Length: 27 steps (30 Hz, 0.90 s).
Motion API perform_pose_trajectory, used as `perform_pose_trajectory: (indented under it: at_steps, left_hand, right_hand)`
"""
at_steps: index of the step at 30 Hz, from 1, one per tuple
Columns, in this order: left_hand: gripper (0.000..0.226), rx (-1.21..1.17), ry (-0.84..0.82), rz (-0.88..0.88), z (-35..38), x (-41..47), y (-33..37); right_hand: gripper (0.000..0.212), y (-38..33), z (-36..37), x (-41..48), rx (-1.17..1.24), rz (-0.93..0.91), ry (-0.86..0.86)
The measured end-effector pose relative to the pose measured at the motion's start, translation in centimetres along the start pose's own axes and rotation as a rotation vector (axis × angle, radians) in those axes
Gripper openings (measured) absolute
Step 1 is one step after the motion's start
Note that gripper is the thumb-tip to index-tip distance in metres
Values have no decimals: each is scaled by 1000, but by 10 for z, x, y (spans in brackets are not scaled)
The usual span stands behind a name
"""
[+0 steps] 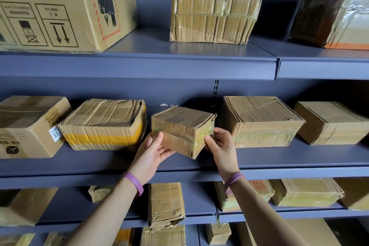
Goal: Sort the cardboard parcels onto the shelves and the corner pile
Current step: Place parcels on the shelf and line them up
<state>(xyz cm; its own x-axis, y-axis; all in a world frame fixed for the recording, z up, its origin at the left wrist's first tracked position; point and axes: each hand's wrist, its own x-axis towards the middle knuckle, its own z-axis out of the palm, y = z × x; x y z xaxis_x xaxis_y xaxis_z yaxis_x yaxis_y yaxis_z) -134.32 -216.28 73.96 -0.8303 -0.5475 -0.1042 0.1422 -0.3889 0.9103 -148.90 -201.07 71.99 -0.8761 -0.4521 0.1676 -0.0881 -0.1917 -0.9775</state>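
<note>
Blue-grey metal shelving (pixel 179 66) holds cardboard parcels on every tier in the head view. On the middle shelf (pixel 299 158), a small taped parcel (pixel 182 126) sits in the gap between a yellow-banded parcel (pixel 103 124) just to its left and a creased, taped parcel (pixel 261 120) just to its right. A labelled carton (pixel 26 126) lies farther left of it and a flat box (pixel 331 122) farther right.

Above the small parcel stand a worn parcel (pixel 215 12), a large carton printed "UN 3481" upside down (pixel 60 6) and a dark brown parcel (pixel 329 10); more parcels (pixel 165 205) lie below it.

The left hand (pixel 151 150) grips the small parcel's lower left corner, thumb on its front, fingers beneath. The right hand (pixel 219 144) pinches its right front edge. The parcel is tilted; whether it touches the shelf cannot be told. A purple wristband (pixel 134 182) circles each wrist.
</note>
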Motion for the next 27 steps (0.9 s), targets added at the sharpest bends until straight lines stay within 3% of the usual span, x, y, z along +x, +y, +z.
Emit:
perform_pose_trajectory:
  at_steps: [4,9,14,21,27]
  left_hand:
    - [29,34,-16,74,0,-3,-2]
    - [40,115,-29,147,-2,-4,-6]
    - [51,206,-5,176,0,-5,-6]
    - [63,311,2,215,5,-11,-2]
    - [43,334,4,222,1,-10,-7]
  right_hand:
    - [26,-3,1,-2,11,-21,-77]
    - [73,-5,-2,-7,-12,69,-186]
    - [52,-12,-2,-9,25,-5,-215]
    - [45,-8,-3,-7,26,-52,-178]
    - [46,-5,-6,-6,37,-71,-155]
